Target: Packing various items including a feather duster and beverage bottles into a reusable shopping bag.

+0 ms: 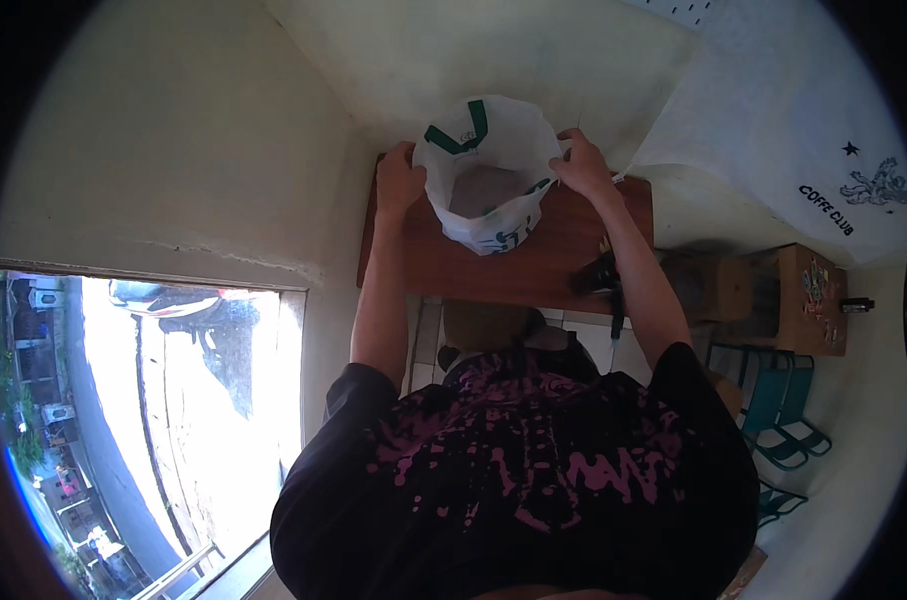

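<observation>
A white fabric-like bag (491, 225) with green handles and green print stands upright on a brown wooden table (423, 262), its mouth spread wide. My left hand (401, 180) grips the left side of its rim. On the opposite side, my right hand (581, 163) pinches the rim between thumb and fingers. One green handle (479, 126) hangs inside against the far wall of the bag. Part of the other handle shows at the near rim. The bottom inside looks greyish, and I cannot tell whether anything lies there.
A black object (597, 276), not clear in kind, lies at the table's near right edge. Wooden furniture (787, 300) and green metal-framed chairs (768, 397) stand to the right. Walls border the table at the back and left. A bright window (198, 375) opens at lower left.
</observation>
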`<action>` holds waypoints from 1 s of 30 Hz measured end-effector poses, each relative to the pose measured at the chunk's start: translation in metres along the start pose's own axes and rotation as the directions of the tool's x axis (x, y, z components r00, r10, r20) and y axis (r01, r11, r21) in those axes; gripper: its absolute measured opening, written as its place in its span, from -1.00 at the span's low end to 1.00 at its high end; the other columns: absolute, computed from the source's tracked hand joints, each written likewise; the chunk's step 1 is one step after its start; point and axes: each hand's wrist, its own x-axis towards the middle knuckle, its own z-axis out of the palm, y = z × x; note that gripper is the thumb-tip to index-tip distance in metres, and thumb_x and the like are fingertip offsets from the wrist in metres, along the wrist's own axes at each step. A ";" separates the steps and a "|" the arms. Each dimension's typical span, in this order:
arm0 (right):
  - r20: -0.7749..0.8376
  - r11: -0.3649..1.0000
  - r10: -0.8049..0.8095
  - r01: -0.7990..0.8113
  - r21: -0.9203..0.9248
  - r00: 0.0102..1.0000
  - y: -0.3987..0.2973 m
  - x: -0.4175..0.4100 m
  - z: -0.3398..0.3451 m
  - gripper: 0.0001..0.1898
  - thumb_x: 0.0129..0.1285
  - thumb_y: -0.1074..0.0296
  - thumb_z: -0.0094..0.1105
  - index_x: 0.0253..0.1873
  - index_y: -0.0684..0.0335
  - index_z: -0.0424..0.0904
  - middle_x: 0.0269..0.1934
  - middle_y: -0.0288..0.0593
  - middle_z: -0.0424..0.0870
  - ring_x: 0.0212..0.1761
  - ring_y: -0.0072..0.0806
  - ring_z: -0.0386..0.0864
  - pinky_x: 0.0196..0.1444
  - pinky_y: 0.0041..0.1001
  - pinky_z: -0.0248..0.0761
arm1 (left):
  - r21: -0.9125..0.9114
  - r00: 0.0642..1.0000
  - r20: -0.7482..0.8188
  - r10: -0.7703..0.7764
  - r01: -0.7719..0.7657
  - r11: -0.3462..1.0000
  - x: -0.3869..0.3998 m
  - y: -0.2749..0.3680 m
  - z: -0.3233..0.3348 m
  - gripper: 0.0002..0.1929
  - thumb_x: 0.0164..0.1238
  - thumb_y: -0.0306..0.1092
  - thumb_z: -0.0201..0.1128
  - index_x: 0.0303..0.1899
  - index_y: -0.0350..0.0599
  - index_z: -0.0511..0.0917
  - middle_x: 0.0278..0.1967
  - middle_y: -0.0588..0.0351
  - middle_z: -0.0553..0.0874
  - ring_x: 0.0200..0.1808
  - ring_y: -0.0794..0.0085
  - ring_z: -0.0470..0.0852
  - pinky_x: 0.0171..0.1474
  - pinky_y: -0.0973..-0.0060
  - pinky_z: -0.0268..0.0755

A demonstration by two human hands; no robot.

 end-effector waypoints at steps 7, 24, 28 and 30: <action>0.043 0.996 0.067 -0.070 0.062 0.997 0.025 0.006 -0.039 -0.55 0.12 0.37 0.22 0.13 0.40 0.52 -0.40 -0.04 0.70 -0.43 -0.38 0.70 -0.35 -0.44 0.58 | 0.203 0.973 -0.229 0.001 0.047 0.978 0.026 -0.013 -0.035 -0.64 -0.01 -0.49 0.22 -0.09 -0.17 0.67 -0.24 -0.11 0.77 -0.14 0.05 0.75 -0.02 0.25 0.57; -0.094 0.988 -0.054 0.040 -0.146 0.994 -0.026 0.001 -0.013 -0.51 0.05 -0.04 0.44 -0.04 0.21 0.70 -0.20 -0.04 0.77 -0.10 -0.14 0.72 -0.03 -0.25 0.56 | 0.046 0.923 0.075 -0.378 0.375 0.926 -0.014 0.045 0.014 -0.12 0.04 0.13 0.47 0.24 -0.35 0.33 0.04 -0.40 0.64 0.10 -0.23 0.64 0.14 0.10 0.50; -0.055 0.975 -0.074 0.061 -0.214 0.996 -0.027 0.008 0.000 -0.64 0.08 0.03 0.39 -0.17 0.20 0.72 -0.27 -0.07 0.77 -0.14 -0.15 0.72 -0.09 -0.21 0.57 | 0.197 0.947 0.162 -0.276 0.243 0.950 -0.019 0.021 0.017 -0.23 0.06 -0.06 0.41 0.25 -0.30 0.31 -0.01 -0.40 0.66 0.09 -0.27 0.62 0.14 0.05 0.50; -0.058 0.957 -0.076 0.056 -0.285 0.995 -0.020 0.009 -0.003 -0.68 0.09 0.05 0.36 -0.22 0.20 0.73 -0.29 -0.07 0.77 -0.15 -0.14 0.72 -0.11 -0.21 0.57 | 0.252 0.970 0.123 -0.211 0.175 0.952 -0.014 0.008 0.007 -0.40 0.04 -0.27 0.31 0.18 -0.24 0.43 -0.01 -0.34 0.68 0.08 -0.24 0.63 0.13 0.02 0.49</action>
